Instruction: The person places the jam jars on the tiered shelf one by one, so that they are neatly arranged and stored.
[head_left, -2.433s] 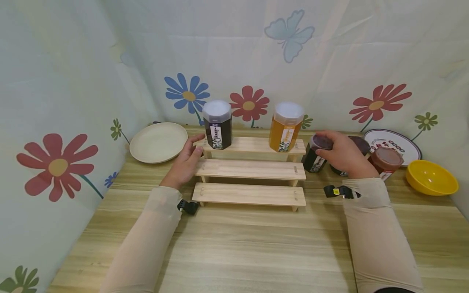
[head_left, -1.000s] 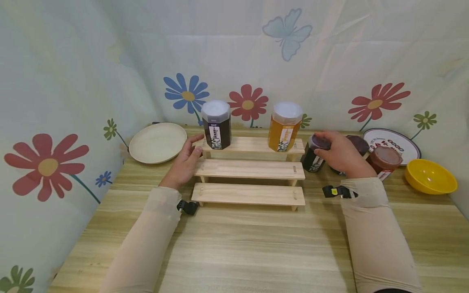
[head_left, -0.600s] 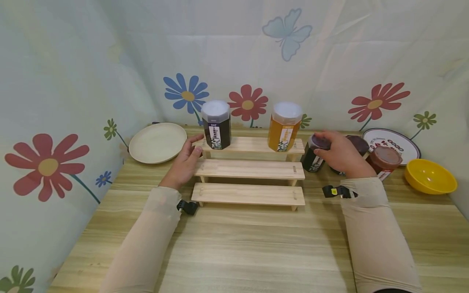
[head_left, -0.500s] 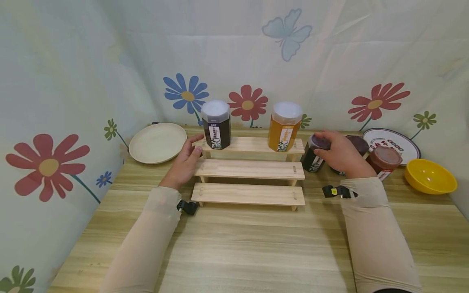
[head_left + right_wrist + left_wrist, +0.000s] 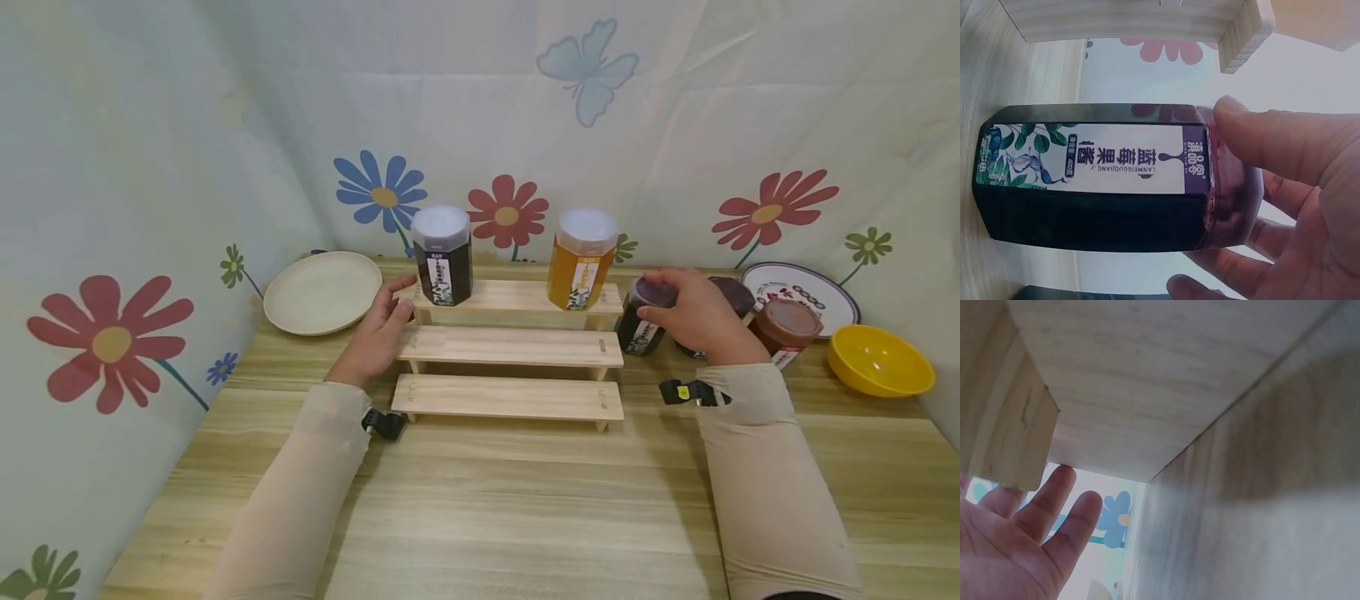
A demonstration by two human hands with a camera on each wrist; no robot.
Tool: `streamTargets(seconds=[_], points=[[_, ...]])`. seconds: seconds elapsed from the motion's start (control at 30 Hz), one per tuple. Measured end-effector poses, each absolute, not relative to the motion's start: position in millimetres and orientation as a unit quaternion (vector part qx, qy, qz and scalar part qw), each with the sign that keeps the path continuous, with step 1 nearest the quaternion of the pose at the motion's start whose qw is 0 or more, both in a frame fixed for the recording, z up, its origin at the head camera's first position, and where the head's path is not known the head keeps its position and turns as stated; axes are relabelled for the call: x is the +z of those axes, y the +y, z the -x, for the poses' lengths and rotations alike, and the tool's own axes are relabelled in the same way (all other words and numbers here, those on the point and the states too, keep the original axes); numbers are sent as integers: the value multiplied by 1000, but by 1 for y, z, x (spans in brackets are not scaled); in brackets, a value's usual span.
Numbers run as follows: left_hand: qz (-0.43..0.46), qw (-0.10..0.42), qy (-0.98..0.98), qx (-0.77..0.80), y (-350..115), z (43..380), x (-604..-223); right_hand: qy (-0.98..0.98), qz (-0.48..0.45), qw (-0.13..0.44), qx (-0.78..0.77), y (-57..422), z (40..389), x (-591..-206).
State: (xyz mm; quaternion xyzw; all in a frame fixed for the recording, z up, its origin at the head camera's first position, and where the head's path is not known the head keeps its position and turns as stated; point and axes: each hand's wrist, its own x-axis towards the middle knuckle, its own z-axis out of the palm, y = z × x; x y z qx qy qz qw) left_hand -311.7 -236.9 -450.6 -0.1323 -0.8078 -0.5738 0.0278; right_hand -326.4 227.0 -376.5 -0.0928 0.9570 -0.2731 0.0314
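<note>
My right hand (image 5: 701,312) grips the purple lid of a dark jar of blueberry jam (image 5: 1097,159), thumb on one side and fingers round the other. The jar stands upright just right of a three-tier wooden rack (image 5: 510,343), its label plain in the right wrist view. At the rack's left end rests my left hand (image 5: 375,337), its fingers loosely extended beside the top tier. The left wrist view shows those fingers (image 5: 1072,525) by a wooden leg. A dark jar with a white lid (image 5: 444,258) and an amber jar (image 5: 581,262) occupy the top tier.
Behind my right hand are another dark-lidded jar (image 5: 733,296) and a red-brown jar (image 5: 787,327). A patterned plate (image 5: 828,296) and a yellow bowl (image 5: 881,362) lie farther right. A cream plate (image 5: 322,292) sits at the back left, before a flowered curtain (image 5: 465,108).
The jar in my right hand has turned slightly, so more of its label faces the head camera. My left hand, the rack and the other jars stay in place.
</note>
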Motion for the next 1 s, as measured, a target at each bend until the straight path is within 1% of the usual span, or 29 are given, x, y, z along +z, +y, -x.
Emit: streamTargets(seconds=[0.27,0.5,0.83,1.0], points=[[127,22,-810,-572,-237,311,-450,954,79,25,-288,225,326,-378],[134,28,-810,-570,-237,312,-451,953,69,25,-294,222,326,-379],[134,27,-807,-574,-237,312,-449,956,58,53,-281,226,326,-375],[131,24,-805,-577,-237,311,-450,958,63,59,-272,226,326,-375]])
